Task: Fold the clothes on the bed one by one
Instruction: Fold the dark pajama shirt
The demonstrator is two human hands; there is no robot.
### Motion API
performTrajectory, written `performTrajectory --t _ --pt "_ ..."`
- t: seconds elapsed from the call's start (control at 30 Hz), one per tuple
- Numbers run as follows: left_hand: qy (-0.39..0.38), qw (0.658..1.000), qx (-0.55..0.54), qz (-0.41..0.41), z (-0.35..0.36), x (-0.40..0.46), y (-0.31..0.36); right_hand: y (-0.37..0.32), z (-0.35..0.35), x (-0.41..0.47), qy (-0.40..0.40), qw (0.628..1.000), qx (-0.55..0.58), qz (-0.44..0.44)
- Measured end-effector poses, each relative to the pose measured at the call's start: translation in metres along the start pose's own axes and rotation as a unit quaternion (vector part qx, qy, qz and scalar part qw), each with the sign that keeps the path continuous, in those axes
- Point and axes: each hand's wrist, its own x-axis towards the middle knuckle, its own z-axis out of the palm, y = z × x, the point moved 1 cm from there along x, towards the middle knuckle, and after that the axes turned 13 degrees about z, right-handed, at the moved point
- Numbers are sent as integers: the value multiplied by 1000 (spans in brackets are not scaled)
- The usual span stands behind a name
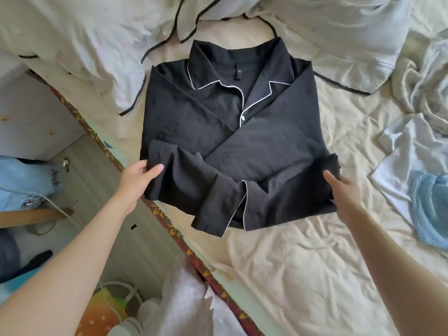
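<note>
— Your two forearms come up from the bottom of the head view. What do your hands have hold of?

— Your left hand pinches the lower left corner of the black shirt, thumb on top of the cloth and the other fingers tucked under it. Your right hand grips the lower right corner, fingers curled under the fold, thumb along the edge.

— And where does the shirt lie?

— It lies on the bed, front up, on the cream sheet, near the bed's left edge. You see its collar with white piping pointing away from you, and both sleeves folded across the chest so that they cross. The hem end, between your hands, is raised off the sheet and rumpled; one cuff hangs toward you.

— What else is around it?

— Beyond the collar you have a heap of white garments with black piping. To your right there is a white cloth touching a light blue lacy piece, with more pale crumpled fabric behind them. To your left, past the bed's patterned edge, you see the floor and a bit of blue denim.
</note>
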Motion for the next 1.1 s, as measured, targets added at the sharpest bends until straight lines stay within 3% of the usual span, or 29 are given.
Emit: performTrajectory --t 0.1,0.23,0.47,0.6,0.7,0.77,0.83,0.87,0.97,1.03,1.1 --pt "-13 999 39 -6 -3 -1 6 -2 2 -6 36 999 -10 6" --pt "55 996 -62 -36 -21 11 31 -32 -1 -15 49 998 39 -7" --pt "177 967 -176 -51 -56 68 86 -123 4 4 40 968 245 16" --pt "144 965 -214 -49 -47 101 90 -148 23 41 -66 944 318 55" --pt "114 987 -116 17 -39 105 83 -151 35 57 -84 937 334 64" --pt "63 986 100 117 -36 105 78 -152 40 60 -58 968 243 13" --pt "24 938 281 204 -33 107 73 -150 44 64 15 996 41 -80" --pt "20 914 331 234 -31 108 73 -150 45 66 63 983 -93 -145" --pt "11 838 464 288 -24 121 81 -155 52 67 150 841 -402 -329" --pt "-1 799 525 294 -22 130 88 -161 57 73 187 753 -525 -350" --pt "-24 781 539 315 -22 139 93 -168 64 78 185 702 -585 -363"
